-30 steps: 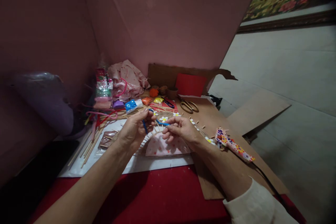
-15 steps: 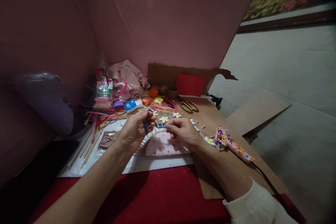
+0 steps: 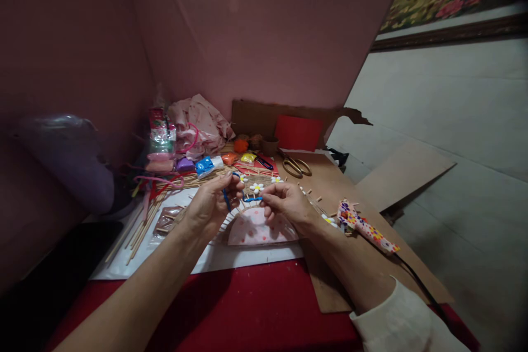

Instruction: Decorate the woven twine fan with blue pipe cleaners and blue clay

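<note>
I record, from my remote station, the bench (image 3: 256, 297) nearest the camera, its red covering bare along the front edge, with a pale sleeve (image 3: 396, 308) over its right side. Past that edge lies a white sheet (image 3: 264, 256), bearing a half-round dotted cloth (image 3: 251, 228) with thin sticks fanned about its curved side. Above this work, both hands are occupied: the left hand (image 3: 212, 201) pinches a blue strip (image 3: 253, 199) among thumb and fingers, and the right hand (image 3: 286, 206) nips its other visible end. The strip hangs bent in the gap between them; the left fingers hide part of it, so I cannot tell whether it is one length. In my judgement, a hard pull by either side could stretch or snap it if it is soft, and a loosened pinch could drop it onto the flowers (image 3: 256, 188) set in an arc beyond the cloth. To the right, a glue gun (image 3: 367, 228) in a patterned cover lies on the brown board (image 3: 330, 192); its cable (image 3: 416, 280) runs toward the right forearm, and a careless elbow could snag it and drag the gun. Farther back I note coloured packets (image 3: 204, 165), scissors (image 3: 297, 166) lying on the board, and a red card (image 3: 299, 132) near the wall (image 3: 264, 27).
</note>
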Demonstrator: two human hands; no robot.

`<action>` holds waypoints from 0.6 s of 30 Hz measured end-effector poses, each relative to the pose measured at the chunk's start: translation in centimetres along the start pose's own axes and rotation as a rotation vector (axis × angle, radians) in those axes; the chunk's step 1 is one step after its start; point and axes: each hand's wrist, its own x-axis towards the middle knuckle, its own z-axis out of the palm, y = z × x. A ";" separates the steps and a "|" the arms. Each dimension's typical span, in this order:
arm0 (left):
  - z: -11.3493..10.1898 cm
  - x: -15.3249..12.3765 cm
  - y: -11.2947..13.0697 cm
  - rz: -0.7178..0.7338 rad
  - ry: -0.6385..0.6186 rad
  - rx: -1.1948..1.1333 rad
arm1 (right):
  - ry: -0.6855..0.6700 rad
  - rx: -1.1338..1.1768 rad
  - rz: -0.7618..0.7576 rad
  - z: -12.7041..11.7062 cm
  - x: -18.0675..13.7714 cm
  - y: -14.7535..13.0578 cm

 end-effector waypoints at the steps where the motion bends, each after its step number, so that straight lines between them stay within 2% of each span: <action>1: 0.0 0.0 0.0 0.001 0.001 0.000 | 0.008 -0.004 -0.005 0.0 0.0 0.0; 6: -0.1 0.0 0.0 -0.005 0.007 0.004 | 0.035 -0.014 -0.017 0.0 0.0 -0.1; 18: 0.0 0.0 0.0 -0.007 0.013 0.010 | -0.007 0.008 0.022 0.0 -0.1 -0.4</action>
